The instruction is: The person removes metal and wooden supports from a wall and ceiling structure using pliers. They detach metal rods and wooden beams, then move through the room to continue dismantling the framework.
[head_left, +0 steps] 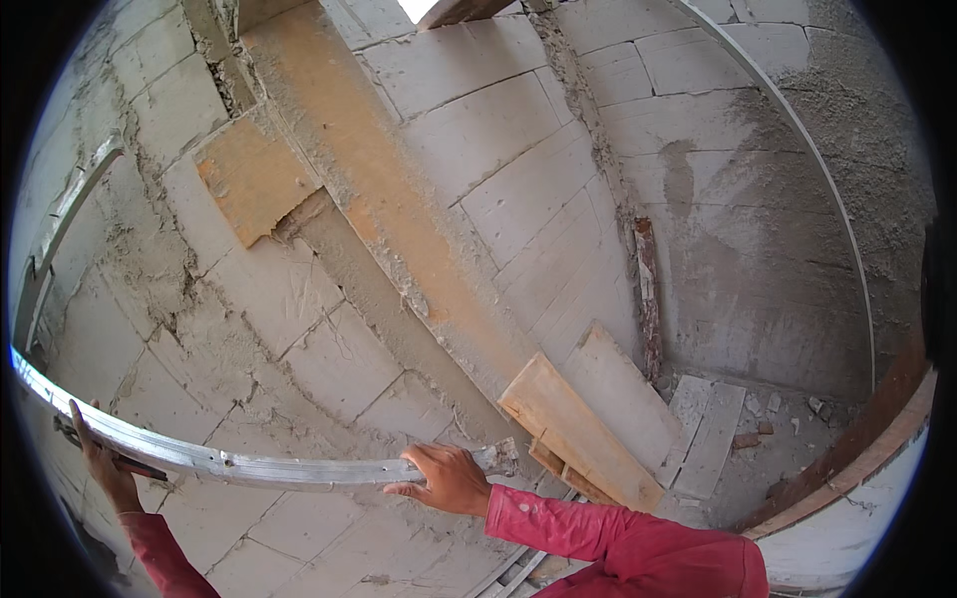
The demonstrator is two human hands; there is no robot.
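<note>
Two hands in red sleeves are on a long silver metal bar (289,470), which runs L to R across the near side of the scene, in front of a grey block wall (508,130). Bar's R end stops just past the R hand, near the upper corner of a tan rectangular wooden plank (583,434), so room is tight there; can't tell if the two touch. L end runs out to the far-L rim of the view. Beyond the bar, wall surface stretches up to a long tan mortar-specked board (399,199) set diagonally, w/ a squarish tan panel (257,177) alongside its L edge. Can't tell if bar meets the wall.

R hand (444,478): partly closed, fingers bent over bar's far edge, thumb stretched L along the near side; has hold of it. L hand (108,473): fingers fairly straight, pointing up across the bar nr its L end; a thin dark stick-like item (142,466) shows right beside it. Can't tell how firm that grip is.

Far L: a grey metal channel (62,234) by the wall. Far R: a thin pale metal strip (822,174), bowed by the lens. Nr R: a brown wooden beam edge (847,473), well apart from both hands.
</note>
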